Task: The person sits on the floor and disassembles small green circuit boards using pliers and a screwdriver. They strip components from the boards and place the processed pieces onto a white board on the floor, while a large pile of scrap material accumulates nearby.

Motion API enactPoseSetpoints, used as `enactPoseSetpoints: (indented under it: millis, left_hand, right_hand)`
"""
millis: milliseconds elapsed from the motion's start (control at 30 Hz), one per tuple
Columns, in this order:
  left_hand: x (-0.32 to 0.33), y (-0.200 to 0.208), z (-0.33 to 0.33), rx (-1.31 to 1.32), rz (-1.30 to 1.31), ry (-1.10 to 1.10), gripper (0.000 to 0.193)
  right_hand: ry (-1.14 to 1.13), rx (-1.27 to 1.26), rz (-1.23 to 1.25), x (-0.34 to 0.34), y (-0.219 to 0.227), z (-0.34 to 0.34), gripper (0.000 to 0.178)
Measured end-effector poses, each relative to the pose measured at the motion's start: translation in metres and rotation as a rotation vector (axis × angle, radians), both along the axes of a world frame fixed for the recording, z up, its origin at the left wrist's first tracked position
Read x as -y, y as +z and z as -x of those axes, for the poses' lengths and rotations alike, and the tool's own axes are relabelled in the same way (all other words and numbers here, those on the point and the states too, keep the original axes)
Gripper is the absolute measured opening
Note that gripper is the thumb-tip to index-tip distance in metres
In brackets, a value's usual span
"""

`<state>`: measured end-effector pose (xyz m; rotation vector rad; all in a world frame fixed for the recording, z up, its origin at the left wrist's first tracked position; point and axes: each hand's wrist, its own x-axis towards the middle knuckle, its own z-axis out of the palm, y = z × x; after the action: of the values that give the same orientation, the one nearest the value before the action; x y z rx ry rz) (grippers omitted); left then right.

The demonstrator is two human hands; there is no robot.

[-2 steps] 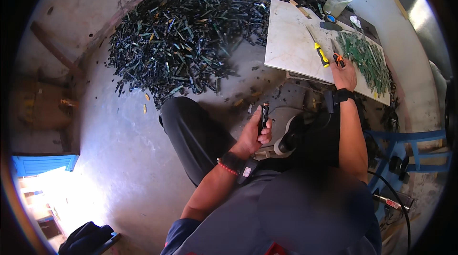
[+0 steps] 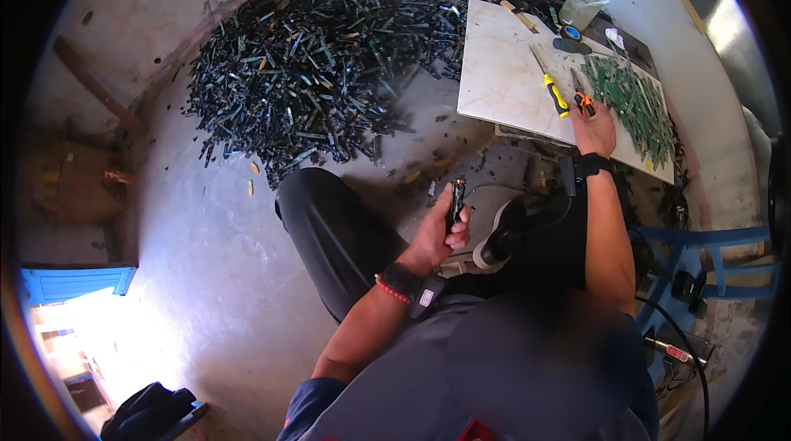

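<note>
The person's left hand (image 2: pixel 441 231) is holding a slim, dark piece with a copper-coloured tip (image 2: pixel 456 200) near the middle of the scene, above the floor and apart from the worktop. That grip is closed, the fingers wrapping around the piece, its tip pointing away from the body.

The right hand (image 2: pixel 596 132) is reaching over the near edge of the pale, flat, rectangular worktop (image 2: pixel 498 70), on the right. Its fingers are meeting the orange-and-black handles of a pair of pliers (image 2: pixel 584 103); whether this grip is fully closing on them, I cannot tell. The pliers are lying between a yellow-and-black-handled screwdriver (image 2: pixel 556 96) on the left and a spread of flat green strips (image 2: pixel 633 107) on the right. A blue-ringed tape roll (image 2: pixel 571 31) and a cloudy plastic cup (image 2: pixel 580 9) are sitting farther back.

Judging by how things are lying, the work seems to be well short of finished: the green strips are forming a modest batch on the worktop, apparently the finished portion, while a far larger heap of dark, narrow pieces (image 2: pixel 305 70) is covering the far floor, probably waiting its turn. The piece in the left hand seems to be undergoing handling, with its outcome not yet showing.
</note>
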<state>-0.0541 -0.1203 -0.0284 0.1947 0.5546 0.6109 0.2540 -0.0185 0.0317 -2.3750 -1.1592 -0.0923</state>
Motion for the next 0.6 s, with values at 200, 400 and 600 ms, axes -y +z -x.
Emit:
enactPoseSetpoints:
  millis: [200, 400, 600]
  left_hand:
    - [-0.001, -0.001, -0.001, -0.031, -0.001, 0.013, 0.056]
    - [0.001, -0.003, -0.004, -0.132, -0.069, 0.004, 0.053]
    - [0.002, -0.005, -0.016, -0.214, -0.076, -0.030, 0.049]
  right_hand:
    - [0.000, 0.102, -0.048, -0.002, -0.010, -0.002, 0.043]
    - [0.342, -0.396, -0.495, 0.050, 0.007, 0.053, 0.018]
    - [0.805, -1.140, -0.029, 0.112, -0.020, 0.136, 0.033]
